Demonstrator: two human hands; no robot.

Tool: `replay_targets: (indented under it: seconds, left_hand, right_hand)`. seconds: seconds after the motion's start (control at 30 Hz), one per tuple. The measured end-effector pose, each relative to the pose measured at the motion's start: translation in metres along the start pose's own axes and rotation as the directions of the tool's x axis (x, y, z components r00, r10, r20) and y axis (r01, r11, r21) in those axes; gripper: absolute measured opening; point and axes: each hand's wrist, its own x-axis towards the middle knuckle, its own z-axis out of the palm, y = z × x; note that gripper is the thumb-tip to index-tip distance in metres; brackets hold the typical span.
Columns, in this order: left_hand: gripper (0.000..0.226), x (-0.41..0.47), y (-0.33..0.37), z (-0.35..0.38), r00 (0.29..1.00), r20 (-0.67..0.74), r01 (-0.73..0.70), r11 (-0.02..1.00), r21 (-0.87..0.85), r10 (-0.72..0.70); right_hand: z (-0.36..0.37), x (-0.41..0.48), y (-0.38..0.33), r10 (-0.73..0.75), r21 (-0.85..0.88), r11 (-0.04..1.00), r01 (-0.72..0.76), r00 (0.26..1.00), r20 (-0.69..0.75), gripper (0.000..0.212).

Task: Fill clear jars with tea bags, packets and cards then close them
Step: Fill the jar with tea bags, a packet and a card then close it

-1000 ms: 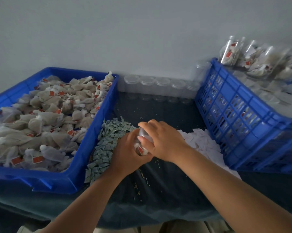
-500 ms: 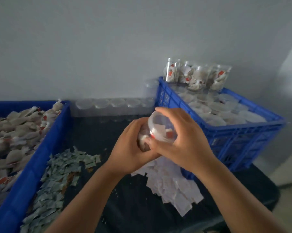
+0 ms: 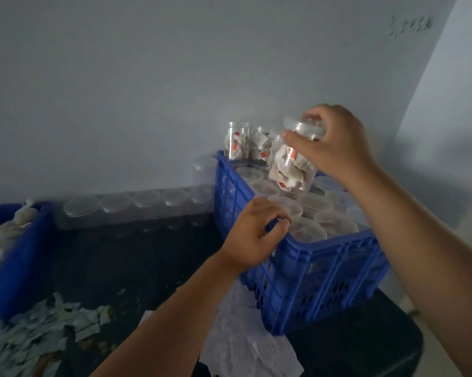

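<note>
My right hand (image 3: 335,148) grips the lid end of a clear jar (image 3: 289,170) packed with tea bags and holds it tilted above the blue crate (image 3: 324,268). My left hand (image 3: 254,238) curls its fingers over the crate's near left rim. Inside the crate stand several lidded jars (image 3: 319,205), and a few more filled jars (image 3: 237,145) sit on top at the back by the wall.
A row of empty clear jars (image 3: 145,202) lines the wall. A blue tray (image 3: 20,240) of tea bags (image 3: 1,229) is at the left. Green packets (image 3: 39,336) and white cards (image 3: 243,344) lie piled on the dark tabletop.
Both hands held the jar over the table. Now the right hand alone has carried it up and right over the crate, and the left hand has let go and moved to the crate's rim.
</note>
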Motion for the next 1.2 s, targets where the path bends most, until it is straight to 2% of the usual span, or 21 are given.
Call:
replay_targets:
  seconds: [0.1,0.23,0.37,0.47,0.57,0.73,0.83,0.93,1.0,1.1,1.13,1.2]
  left_hand:
    - [0.024,-0.004,-0.01,0.019,0.993,-0.116,0.018,0.998,-0.062,-0.025]
    - [0.021,-0.004,-0.017,0.027,0.99,-0.137,0.018,0.992,-0.124,-0.035]
    - [0.022,-0.002,-0.014,0.032,0.98,-0.182,0.037,0.979,-0.201,-0.074]
    - [0.026,-0.004,-0.014,0.034,0.975,-0.199,0.057,0.976,-0.208,-0.1]
    - [0.03,-0.001,-0.01,0.034,0.97,-0.223,0.057,0.98,-0.192,-0.101]
    - [0.027,-0.003,-0.013,0.036,0.965,-0.233,0.074,0.979,-0.189,-0.118]
    - [0.028,-0.002,-0.012,0.035,0.968,-0.216,0.089,0.978,-0.187,-0.129]
    - [0.03,-0.002,-0.012,0.034,0.969,-0.202,0.106,0.979,-0.177,-0.141]
    - [0.035,-0.003,-0.013,0.031,0.973,-0.19,0.096,0.982,-0.164,-0.127]
    - [0.033,-0.003,-0.011,0.025,0.983,-0.141,0.092,0.98,-0.175,-0.117]
    - [0.03,-0.004,-0.008,0.023,0.983,-0.132,0.104,0.974,-0.2,-0.131]
    - [0.027,-0.009,-0.007,0.025,0.972,-0.13,0.166,0.963,-0.211,-0.196]
  right_hand:
    - [0.047,0.043,0.013,-0.02,-0.093,0.995,0.026,0.998,0.067,0.068]
    - [0.116,0.073,0.025,-0.049,-0.19,0.978,0.08,0.985,0.163,0.079]
    - [0.169,0.084,0.031,-0.056,-0.286,0.95,0.122,0.972,0.227,0.069]
    - [0.184,0.087,0.035,-0.054,-0.342,0.932,0.122,0.978,0.201,0.069]
    - [0.189,0.091,0.038,-0.112,-0.41,0.897,0.164,0.983,0.147,0.072]
    - [0.184,0.096,0.036,-0.059,-0.467,0.874,0.131,0.984,0.166,0.084]
    - [0.166,0.09,0.024,-0.075,-0.41,0.902,0.138,0.983,0.168,0.081]
    - [0.139,0.068,0.002,-0.112,-0.315,0.935,0.16,0.98,0.165,0.065]
    - [0.118,0.039,-0.014,-0.157,-0.191,0.962,0.196,0.967,0.201,0.05]
    - [0.076,-0.029,-0.034,-0.267,0.11,0.964,0.243,0.887,0.377,0.036]
    - [0.066,-0.051,-0.039,-0.312,0.187,0.948,0.256,0.861,0.401,0.032]
    - [0.057,-0.082,-0.041,-0.365,0.245,0.925,0.289,0.856,0.367,0.028]
